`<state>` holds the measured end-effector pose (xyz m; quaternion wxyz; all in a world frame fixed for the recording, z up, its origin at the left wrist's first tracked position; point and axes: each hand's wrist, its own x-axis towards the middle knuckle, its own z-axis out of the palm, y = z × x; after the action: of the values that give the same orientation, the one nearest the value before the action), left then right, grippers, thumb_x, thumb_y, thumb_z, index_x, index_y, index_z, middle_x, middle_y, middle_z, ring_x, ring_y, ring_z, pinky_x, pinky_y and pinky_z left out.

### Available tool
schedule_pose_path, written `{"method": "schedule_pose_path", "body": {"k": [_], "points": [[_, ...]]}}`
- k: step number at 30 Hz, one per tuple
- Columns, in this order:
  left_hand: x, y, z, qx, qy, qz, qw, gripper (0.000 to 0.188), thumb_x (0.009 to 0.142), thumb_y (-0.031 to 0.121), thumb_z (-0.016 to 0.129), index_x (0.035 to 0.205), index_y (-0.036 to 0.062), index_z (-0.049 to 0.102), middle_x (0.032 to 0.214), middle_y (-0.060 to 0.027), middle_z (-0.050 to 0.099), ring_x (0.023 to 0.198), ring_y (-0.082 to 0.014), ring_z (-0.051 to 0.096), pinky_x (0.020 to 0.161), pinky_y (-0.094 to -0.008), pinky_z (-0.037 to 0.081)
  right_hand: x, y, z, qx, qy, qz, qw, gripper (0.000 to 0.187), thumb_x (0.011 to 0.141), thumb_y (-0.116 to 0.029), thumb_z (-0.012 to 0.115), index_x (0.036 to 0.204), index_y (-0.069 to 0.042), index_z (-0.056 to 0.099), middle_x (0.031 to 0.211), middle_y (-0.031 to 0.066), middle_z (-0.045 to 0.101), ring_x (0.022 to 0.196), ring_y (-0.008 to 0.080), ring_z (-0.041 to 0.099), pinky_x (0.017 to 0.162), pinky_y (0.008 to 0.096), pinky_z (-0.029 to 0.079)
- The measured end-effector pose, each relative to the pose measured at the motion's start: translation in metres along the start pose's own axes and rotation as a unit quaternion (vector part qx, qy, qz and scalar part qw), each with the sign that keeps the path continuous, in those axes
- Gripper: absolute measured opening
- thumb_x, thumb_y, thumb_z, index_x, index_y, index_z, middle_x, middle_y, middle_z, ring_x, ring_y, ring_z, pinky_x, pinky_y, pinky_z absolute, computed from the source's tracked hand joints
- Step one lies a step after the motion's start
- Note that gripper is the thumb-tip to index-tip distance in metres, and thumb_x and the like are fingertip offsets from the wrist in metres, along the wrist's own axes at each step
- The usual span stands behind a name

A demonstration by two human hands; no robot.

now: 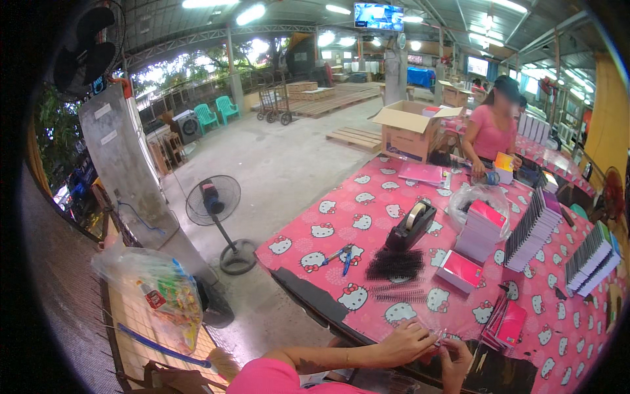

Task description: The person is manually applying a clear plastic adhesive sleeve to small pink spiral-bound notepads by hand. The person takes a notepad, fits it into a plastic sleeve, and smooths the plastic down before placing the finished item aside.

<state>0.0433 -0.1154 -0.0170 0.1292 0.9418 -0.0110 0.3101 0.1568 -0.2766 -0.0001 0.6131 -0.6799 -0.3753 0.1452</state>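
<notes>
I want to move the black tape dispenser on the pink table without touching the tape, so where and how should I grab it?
Grip the tape dispenser by its solid black base, low on the two long flat sides, coming down from above. The roll sits in the raised end toward the far side, so hold the lower end that points at the pile of black spiral combs. Probably one hand is enough.
</notes>
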Motion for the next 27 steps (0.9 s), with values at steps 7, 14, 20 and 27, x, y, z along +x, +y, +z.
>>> {"method": "schedule_pose_path", "body": {"k": [7,14,20,27], "points": [[-0.001,0.001,-0.002,-0.004,-0.030,-0.013,0.999,0.031,0.090,0.024,0.058,0.117,0.0086,0.062,0.096,-0.0068,0.059,0.094,-0.0245,0.060,0.097,-0.0477,0.041,0.001,0.009,-0.009,-0.032,-0.029,0.027,0.999,0.016,0.088,-0.005,0.070,0.102,0.002,0.068,0.098,0.0072,0.068,0.093,0.0168,0.061,0.086,0.0300,0.048],[-0.001,0.001,0.004,-0.006,-0.018,-0.017,1.000,0.029,0.089,0.022,0.058,0.115,0.0089,0.062,0.096,-0.0068,0.060,0.095,-0.0246,0.060,0.099,-0.0482,0.041,0.000,0.004,-0.011,-0.050,-0.041,-0.010,0.998,0.021,0.088,-0.005,0.070,0.108,0.001,0.068,0.100,0.0071,0.068,0.094,0.0167,0.061,0.087,0.0303,0.048],[0.005,0.005,0.004,-0.017,0.004,0.001,1.000,0.030,0.084,0.019,0.060,0.112,0.0076,0.059,0.097,-0.0088,0.058,0.097,-0.0262,0.058,0.099,-0.0468,0.040,-0.002,0.002,-0.009,-0.028,-0.055,-0.007,0.998,0.024,0.089,-0.006,0.070,0.113,0.000,0.068,0.102,0.0078,0.069,0.095,0.0158,0.061,0.086,0.0297,0.048],[0.005,0.007,0.010,-0.049,-0.029,-0.016,0.998,0.031,0.085,0.023,0.062,0.111,0.0072,0.058,0.097,-0.0094,0.057,0.096,-0.0259,0.058,0.094,-0.0453,0.040,-0.002,0.006,-0.008,-0.061,-0.043,0.013,0.997,0.022,0.091,-0.008,0.069,0.111,0.001,0.068,0.099,0.0071,0.069,0.089,0.0149,0.062,0.082,0.0290,0.049]]}}
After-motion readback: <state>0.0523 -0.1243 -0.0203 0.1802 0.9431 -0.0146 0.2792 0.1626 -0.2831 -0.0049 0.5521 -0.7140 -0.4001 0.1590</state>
